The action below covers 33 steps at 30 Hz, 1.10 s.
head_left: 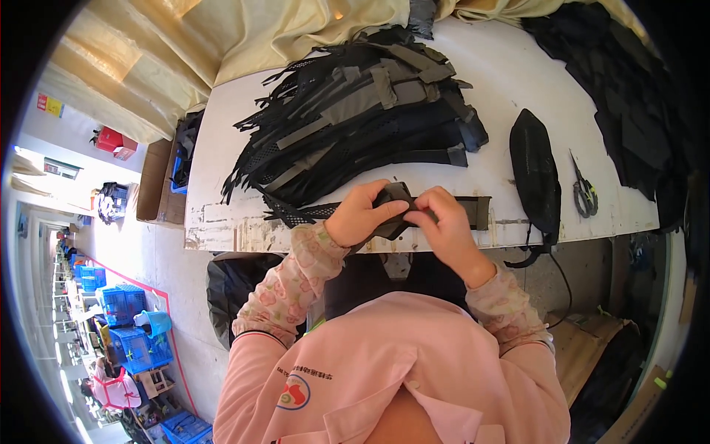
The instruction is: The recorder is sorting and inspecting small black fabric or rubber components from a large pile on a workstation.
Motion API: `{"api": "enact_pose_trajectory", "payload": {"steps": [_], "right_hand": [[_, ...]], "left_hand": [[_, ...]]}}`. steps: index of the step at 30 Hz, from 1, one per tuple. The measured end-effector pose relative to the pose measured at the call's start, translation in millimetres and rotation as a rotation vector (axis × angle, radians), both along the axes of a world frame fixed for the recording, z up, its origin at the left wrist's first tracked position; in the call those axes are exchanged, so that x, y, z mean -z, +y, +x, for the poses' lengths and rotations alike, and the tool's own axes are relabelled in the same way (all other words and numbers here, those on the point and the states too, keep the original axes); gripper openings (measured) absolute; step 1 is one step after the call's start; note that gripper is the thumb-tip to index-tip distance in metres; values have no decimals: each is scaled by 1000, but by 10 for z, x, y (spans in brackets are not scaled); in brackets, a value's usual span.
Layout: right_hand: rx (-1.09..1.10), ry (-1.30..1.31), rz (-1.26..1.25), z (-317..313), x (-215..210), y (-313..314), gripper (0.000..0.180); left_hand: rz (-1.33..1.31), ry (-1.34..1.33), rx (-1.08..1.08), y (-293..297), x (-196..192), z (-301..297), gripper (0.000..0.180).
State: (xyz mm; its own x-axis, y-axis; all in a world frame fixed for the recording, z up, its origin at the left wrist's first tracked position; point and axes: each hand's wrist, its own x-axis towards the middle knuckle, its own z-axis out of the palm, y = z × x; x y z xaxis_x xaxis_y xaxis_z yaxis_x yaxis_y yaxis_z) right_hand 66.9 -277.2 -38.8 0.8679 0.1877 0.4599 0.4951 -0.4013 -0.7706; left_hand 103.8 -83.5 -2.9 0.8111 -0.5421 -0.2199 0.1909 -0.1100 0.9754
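At the bottom of the frame my pink jacket (392, 370) is filling the view, and my flower-printed sleeves are rising from it toward the middle. My left hand (360, 214) and right hand (444, 226) are meeting at the near edge of the white table (222, 214), just above the centre of the frame. The fingers of both hands are closing on a small black fabric piece (394, 200), pinching it from either side; my left thumb is lying over its top. A grey-black strap (477, 211) is trailing from it to the right, and a strip of black mesh (299, 214) is running out to the left along the table edge.

To the right of my hands a black oval pouch (534, 174) is lying on the table, its cord hanging over the edge. Just beyond it, further right, scissors (584, 192) are resting near a heap of dark cloth (636, 111).

Behind my hands, in the upper middle, a big pile of black and grey straps (355, 111) is crowding the table, well apart from my fingers. Past it, yellow curtain fabric (244, 37) is draping over the table's far edge.

In the lower left, blue crates (126, 325) are standing on the floor.
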Motion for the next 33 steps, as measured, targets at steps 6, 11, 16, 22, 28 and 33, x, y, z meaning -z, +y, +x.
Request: {"api": "enact_pose_trajectory", "payload": {"steps": [6,11,16,22,28,33], "right_hand": [[-2,496,548,169,-23,-317,14],[-296,663,404,-5,-132,-30,23],[170,633,606,-50,16,-720,12],[225,982,182,-669,537,-1347,20],[167,843,-374,-804,484,-1220,31],[119,944,-74,-559,205,-1279,32]], "left_hand": [[-64,-25,28,52,-26,18,21],[101,-296,137,99,130,-28,34],[847,-628,326,804,457,-126,31],[731,254,438,1471,440,-389,28],[907,42,544,1341,687,-554,28],[795,71,252,1448,322,-254,18]]}}
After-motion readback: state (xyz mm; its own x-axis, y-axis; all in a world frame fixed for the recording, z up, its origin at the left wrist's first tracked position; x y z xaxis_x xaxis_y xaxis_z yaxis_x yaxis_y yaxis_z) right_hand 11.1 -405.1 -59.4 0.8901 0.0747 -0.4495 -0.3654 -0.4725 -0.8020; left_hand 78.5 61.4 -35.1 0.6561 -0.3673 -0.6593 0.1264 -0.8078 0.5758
